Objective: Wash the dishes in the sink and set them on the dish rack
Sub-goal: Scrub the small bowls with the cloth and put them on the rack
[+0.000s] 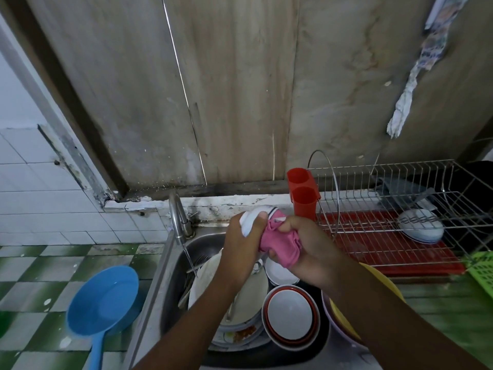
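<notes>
Pink cloth (280, 247), head view: bunched in right hand (306, 247), fingers curled round it, pressed against small white bowl (256, 213) for scrubbing. Bowl gripped by left hand (245, 244), thumb over rim, held above sink (170, 279), presumably to shed drips there. Thin stream from tap (178, 217), probably for rinsing. Unwashed: plates (248, 292) and red-rimmed bowl (290, 313), stacked in sink. Apparently done: white bowls (420, 225) on dish rack (373, 222), right of sink on bench (453, 303), within easy reach for draining.

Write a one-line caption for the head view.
Over the dish-filled sink, the left hand holds a white bowl while the right hand presses a pink cloth against it.
</notes>
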The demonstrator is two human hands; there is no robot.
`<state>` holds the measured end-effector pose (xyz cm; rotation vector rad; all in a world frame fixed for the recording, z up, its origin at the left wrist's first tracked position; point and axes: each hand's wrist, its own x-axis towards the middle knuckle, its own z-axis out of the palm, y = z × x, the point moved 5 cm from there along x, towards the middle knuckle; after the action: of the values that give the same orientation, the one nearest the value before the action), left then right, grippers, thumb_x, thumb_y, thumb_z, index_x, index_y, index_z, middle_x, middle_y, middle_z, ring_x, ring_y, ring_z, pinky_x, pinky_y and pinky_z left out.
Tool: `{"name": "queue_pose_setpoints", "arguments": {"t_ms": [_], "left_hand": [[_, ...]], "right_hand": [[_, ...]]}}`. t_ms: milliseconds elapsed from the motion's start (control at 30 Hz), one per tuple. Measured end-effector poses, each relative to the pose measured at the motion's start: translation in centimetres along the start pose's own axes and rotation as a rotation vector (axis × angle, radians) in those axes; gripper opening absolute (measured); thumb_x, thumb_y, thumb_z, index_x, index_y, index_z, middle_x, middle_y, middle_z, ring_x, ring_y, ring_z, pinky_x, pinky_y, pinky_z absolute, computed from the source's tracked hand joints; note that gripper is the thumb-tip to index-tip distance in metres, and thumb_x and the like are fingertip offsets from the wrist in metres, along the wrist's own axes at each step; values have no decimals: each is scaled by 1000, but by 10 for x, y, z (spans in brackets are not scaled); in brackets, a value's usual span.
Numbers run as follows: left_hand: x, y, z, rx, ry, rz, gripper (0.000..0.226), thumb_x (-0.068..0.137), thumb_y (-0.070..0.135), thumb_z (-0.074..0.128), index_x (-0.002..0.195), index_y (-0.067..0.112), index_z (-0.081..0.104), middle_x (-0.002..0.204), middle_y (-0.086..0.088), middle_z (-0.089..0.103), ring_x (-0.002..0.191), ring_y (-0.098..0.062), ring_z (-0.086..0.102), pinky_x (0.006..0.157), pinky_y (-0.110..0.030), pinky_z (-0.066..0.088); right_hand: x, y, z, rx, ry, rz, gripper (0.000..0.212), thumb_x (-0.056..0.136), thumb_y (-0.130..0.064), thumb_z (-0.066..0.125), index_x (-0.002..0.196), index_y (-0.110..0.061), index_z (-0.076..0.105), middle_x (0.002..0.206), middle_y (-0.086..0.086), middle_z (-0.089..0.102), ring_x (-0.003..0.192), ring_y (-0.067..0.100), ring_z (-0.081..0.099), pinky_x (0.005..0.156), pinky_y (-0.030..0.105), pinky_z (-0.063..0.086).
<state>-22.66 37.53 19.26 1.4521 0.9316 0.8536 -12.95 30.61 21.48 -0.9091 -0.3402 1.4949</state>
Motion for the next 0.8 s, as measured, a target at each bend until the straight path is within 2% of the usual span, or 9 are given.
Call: {"name": "queue_pose_setpoints", "arguments": {"t_ms": [67, 133, 200, 367, 467, 567, 633, 667, 800], "left_hand": [[-4, 5, 0, -43, -91, -2, 14, 101, 43, 54, 101, 34, 64, 90, 17, 76, 85, 2, 71, 71, -15, 56], [-5, 6, 0, -37, -224, -28, 27, 101, 50, 51, 117, 34, 66, 105, 8, 77, 96, -8, 73, 81, -25, 60], [-6, 2, -4, -47, -289, -47, 34, 99, 51, 55, 127, 35, 63, 113, 3, 76, 101, -15, 74, 80, -29, 61], [-1, -6, -10, -119, -195, -167, 46, 90, 41, 75, 128, 27, 54, 122, -9, 70, 106, -26, 72, 85, -43, 61], [1, -6, -3, -111, -163, -309, 60, 83, 61, 74, 119, 17, 53, 112, -13, 71, 99, -30, 74, 84, -53, 62], [-5, -4, 1, -96, -77, -210, 77, 69, 65, 83, 117, 18, 45, 116, -11, 67, 95, -22, 75, 79, -45, 64], [-9, -4, 1, -95, -70, -124, 71, 70, 60, 79, 119, 21, 46, 115, -8, 67, 95, -13, 73, 76, -31, 61], [-10, -4, 1, -101, -83, -108, 67, 71, 59, 76, 119, 23, 47, 114, -8, 68, 96, -15, 73, 77, -31, 61], [-6, -11, 1, -153, -191, -208, 56, 76, 54, 77, 119, 30, 51, 115, -10, 70, 102, -26, 73, 87, -53, 61]], "right_hand": [[-3, -5, -2, 44, 9, -23, 28, 92, 7, 35, 104, 6, 61, 78, 17, 73, 61, 21, 72, 46, 24, 53], [-6, -3, -5, 41, 46, -27, 26, 93, 7, 37, 99, 4, 61, 73, 15, 72, 58, 19, 70, 45, 23, 52], [-8, -2, -10, 55, 77, 24, 22, 94, 4, 41, 98, 1, 62, 80, 18, 72, 67, 24, 66, 47, 25, 51], [-2, -4, -16, 46, 66, -6, 34, 94, 4, 38, 116, 0, 64, 103, 22, 73, 75, 26, 71, 49, 26, 54], [0, 9, -9, -76, 72, -17, 39, 92, 5, 40, 122, 2, 65, 117, 25, 70, 94, 26, 73, 64, 29, 57], [2, 12, -14, 24, 75, 67, 30, 93, 1, 43, 115, 1, 65, 101, 18, 76, 81, 25, 73, 56, 28, 56], [0, 6, -16, 113, 73, 88, 30, 94, -1, 44, 118, -1, 62, 98, 18, 75, 77, 25, 70, 53, 25, 53], [-1, 3, -16, 130, 57, 77, 31, 94, -1, 43, 119, -1, 61, 97, 18, 75, 77, 25, 70, 53, 25, 53], [-5, 2, -15, 81, 49, 72, 26, 95, 3, 39, 108, 0, 62, 84, 19, 76, 68, 25, 73, 48, 27, 55]]}}
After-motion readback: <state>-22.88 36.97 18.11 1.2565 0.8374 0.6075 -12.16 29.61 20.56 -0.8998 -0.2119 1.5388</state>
